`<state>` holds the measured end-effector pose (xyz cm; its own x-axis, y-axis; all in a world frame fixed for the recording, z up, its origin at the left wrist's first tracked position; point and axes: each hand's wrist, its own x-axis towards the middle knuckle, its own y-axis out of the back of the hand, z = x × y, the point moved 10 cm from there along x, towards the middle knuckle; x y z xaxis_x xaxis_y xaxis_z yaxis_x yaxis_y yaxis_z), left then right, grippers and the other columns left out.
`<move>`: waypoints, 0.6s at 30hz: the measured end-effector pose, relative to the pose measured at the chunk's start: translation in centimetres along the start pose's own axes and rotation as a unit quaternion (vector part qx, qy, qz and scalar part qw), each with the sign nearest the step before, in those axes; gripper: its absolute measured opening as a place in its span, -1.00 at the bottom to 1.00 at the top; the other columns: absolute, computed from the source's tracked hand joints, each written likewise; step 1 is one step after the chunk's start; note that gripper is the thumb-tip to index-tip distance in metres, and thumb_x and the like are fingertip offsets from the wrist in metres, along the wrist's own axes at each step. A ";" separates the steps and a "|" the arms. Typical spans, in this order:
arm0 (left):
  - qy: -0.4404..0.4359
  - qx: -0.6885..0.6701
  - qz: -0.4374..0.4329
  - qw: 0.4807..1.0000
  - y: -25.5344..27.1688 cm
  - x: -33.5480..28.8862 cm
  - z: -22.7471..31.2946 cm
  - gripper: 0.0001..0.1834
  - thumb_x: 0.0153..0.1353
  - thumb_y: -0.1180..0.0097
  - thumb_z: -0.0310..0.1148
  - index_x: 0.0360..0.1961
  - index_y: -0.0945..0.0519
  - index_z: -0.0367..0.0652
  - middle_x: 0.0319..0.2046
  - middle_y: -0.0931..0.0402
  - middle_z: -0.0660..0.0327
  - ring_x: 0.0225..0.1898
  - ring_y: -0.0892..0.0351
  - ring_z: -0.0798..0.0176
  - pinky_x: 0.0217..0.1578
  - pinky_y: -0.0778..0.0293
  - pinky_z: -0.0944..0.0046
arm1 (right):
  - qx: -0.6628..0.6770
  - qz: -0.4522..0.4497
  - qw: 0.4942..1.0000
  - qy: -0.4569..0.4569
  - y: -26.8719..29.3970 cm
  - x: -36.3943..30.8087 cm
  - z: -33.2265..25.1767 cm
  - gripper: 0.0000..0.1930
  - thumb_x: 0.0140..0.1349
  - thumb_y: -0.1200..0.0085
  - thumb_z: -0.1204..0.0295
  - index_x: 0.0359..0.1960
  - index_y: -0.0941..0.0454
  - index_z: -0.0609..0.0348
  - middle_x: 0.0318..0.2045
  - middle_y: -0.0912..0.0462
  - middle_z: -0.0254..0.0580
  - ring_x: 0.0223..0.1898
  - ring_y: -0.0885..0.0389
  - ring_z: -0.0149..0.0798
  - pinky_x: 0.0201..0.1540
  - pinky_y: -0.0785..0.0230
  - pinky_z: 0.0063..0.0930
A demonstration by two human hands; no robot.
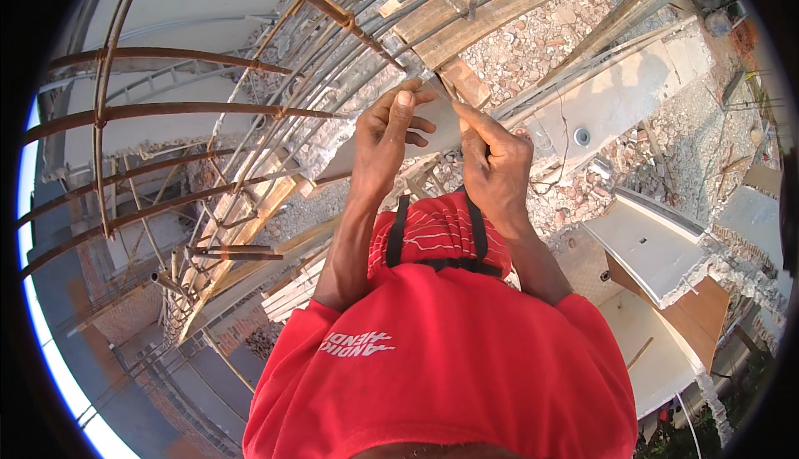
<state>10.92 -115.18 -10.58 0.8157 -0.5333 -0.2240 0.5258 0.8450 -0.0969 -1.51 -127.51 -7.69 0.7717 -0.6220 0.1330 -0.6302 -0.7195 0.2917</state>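
"Steel bars, rusty and bowed, form an open cage running from 8 o'clock round to 12, just beside my raised hands."

"How far along does the work look?"

"Partly built, I would judge. Bars already cross one another at 9 and 10 o'clock, and the crossings look joined. Which ones want fastening I cannot tell; the joints are too small. Two bar ends appear to stop free near my left hand, so I take the cage as unfinished."

"Which way do they point?"

"Two ways. The thick curved ones reach in from 9 and 10 o'clock, ends aimed at my hands. The long thin ones, which set the cage's long axis, slant from between 7 and 8 o'clock up to between 1 and 2, passing beyond my left hand."

"And your hands?"

"Apart, over a grey board. On the left, my thumb lies close to the forefinger, the other fingers loosely bent. My right hand has thumb and forefinger drawn together, as if on something thin; I cannot tell whether either pinches anything."

"What surrounds you?"

"Wooden planks at 1 o'clock, rubble between 1 and 2, my red shirt at 6."
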 end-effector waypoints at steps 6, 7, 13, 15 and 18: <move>-0.110 0.313 0.124 0.935 3.4 0.1 3.5 -0.56 0.45 -0.17 -0.20 0.13 -0.56 -0.38 -0.36 -0.69 0.04 -0.51 -0.59 0.34 -0.49 -0.51 0.28 | -0.207 0.009 0.968 0.142 -1.1 7.0 -2.9 -0.62 0.17 -0.12 0.59 0.03 -0.72 0.04 -0.40 -0.74 0.03 -0.40 -0.71 0.08 -0.32 -0.52 -0.12; -0.107 0.313 0.121 0.936 3.5 0.3 3.4 -0.57 0.44 -0.17 -0.23 0.15 -0.54 -0.38 -0.42 -0.68 0.04 -0.56 -0.58 0.34 -0.51 -0.47 0.24 | -0.235 -0.006 0.959 0.156 -1.9 7.8 -3.3 -0.61 0.15 -0.13 0.58 0.02 -0.73 0.00 -0.40 -0.74 0.03 -0.37 -0.72 0.11 -0.29 -0.53 -0.08; -0.004 0.109 0.127 0.986 2.7 0.9 -0.3 -0.47 0.46 -0.11 -0.32 0.35 -0.38 -0.38 -0.32 -0.68 0.03 -0.62 -0.52 0.38 -0.59 -0.44 0.29 | -0.333 -0.105 0.911 0.218 -5.9 11.3 -4.9 -0.59 0.07 -0.13 0.53 0.00 -0.74 -0.03 -0.35 -0.74 -0.01 -0.31 -0.74 0.11 -0.26 -0.54 -0.03; 0.039 -0.026 0.142 0.989 2.4 0.8 -2.2 -0.38 0.49 -0.05 -0.31 0.44 -0.22 -0.42 -0.25 -0.66 0.01 -0.63 -0.48 0.40 -0.68 -0.35 0.36 | -0.329 -0.139 0.909 0.213 -6.6 11.8 -4.6 -0.59 0.09 -0.10 0.53 0.00 -0.74 -0.03 -0.32 -0.75 0.00 -0.28 -0.74 0.13 -0.21 -0.54 -0.01; 0.029 -0.183 0.132 0.974 2.2 1.4 -3.0 -0.41 0.52 0.00 -0.29 0.44 -0.22 -0.39 -0.22 -0.66 0.04 -0.61 -0.49 0.42 -0.70 -0.29 0.39 | -0.346 -0.158 0.896 0.227 -7.0 12.3 -4.8 -0.59 0.10 -0.10 0.51 0.01 -0.73 -0.02 -0.30 -0.75 0.00 -0.23 -0.74 0.13 -0.16 -0.53 0.00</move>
<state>12.52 -113.93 -14.00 0.8906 -0.3016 -0.3404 0.1705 0.9154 -0.3647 12.82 -128.62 -3.59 0.9569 -0.1177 0.2654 -0.2903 -0.3758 0.8800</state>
